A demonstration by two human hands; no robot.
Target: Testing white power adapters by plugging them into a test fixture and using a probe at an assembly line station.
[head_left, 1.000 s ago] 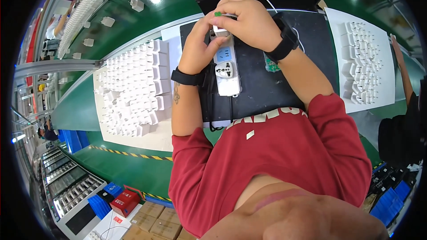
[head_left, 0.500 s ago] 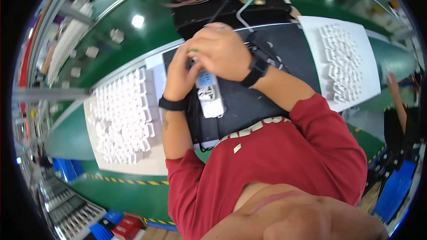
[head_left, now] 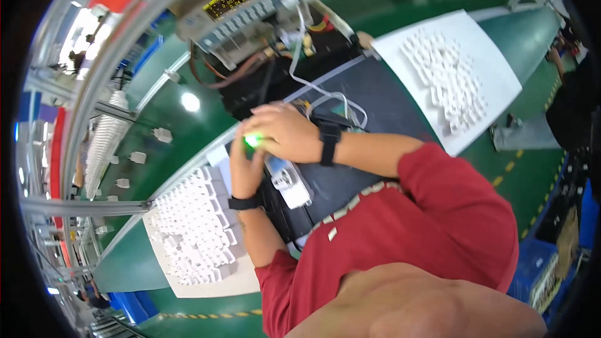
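My left hand (head_left: 245, 168) and my right hand (head_left: 289, 133) meet above the black mat (head_left: 382, 116), fingers curled together. A bright green light (head_left: 253, 140) glows between them; the small object giving it off is mostly hidden by my fingers, so its kind cannot be made out. Just below my hands, a white power strip (head_left: 297, 195) lies on the mat, with a blue socket face partly covered by my right hand. A white block with dark markings sits on that strip. Each wrist wears a black band.
Left, a tan board (head_left: 188, 291) carries rows of white plug-like units; right, a white sheet (head_left: 407, 112) carries more. A bench meter (head_left: 244, 15) with lit display stands behind, among loose cables (head_left: 300, 56). White plugs (head_left: 161, 134) lie on the green conveyor. Another person (head_left: 570, 100) is at far right.
The view has turned and tilted up, bringing the bench meter's display into sight. The green light between my hands shows much brighter. My hands remain together.
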